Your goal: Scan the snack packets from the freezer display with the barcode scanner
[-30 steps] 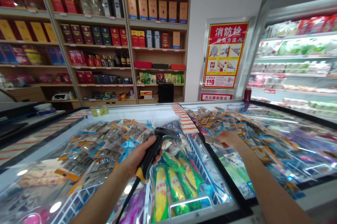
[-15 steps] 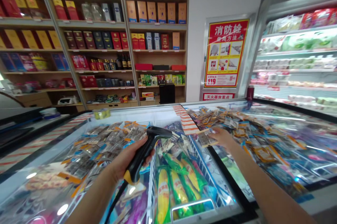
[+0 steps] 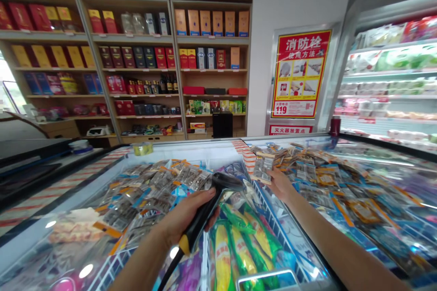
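My left hand (image 3: 191, 213) is wrapped round the handle of a black and yellow barcode scanner (image 3: 205, 211), its head tilted toward the right and its cable trailing down. In my right hand (image 3: 282, 185) is a small clear packet (image 3: 263, 168) with a barcode-like printed face, pinched at its right edge and raised over the freezer. The scanner head is left of the packet, apart from it. Below the scanner, packs of corn (image 3: 239, 245) in green and yellow wrappers lie in a white wire basket (image 3: 205, 259).
Piles of similar packets (image 3: 160, 181) lie on the left, more packets (image 3: 317, 172) on the right. A roll of tape (image 3: 143, 148) sits on the freezer's far left rim. Behind stand shelves of boxes (image 3: 205, 22), a red poster (image 3: 300, 74) and a lit cooler (image 3: 392, 77).
The camera view has shifted slightly left. My left hand has moved the scanner to the right, nearer the packet. My right hand has lifted and turned the packet more upright.
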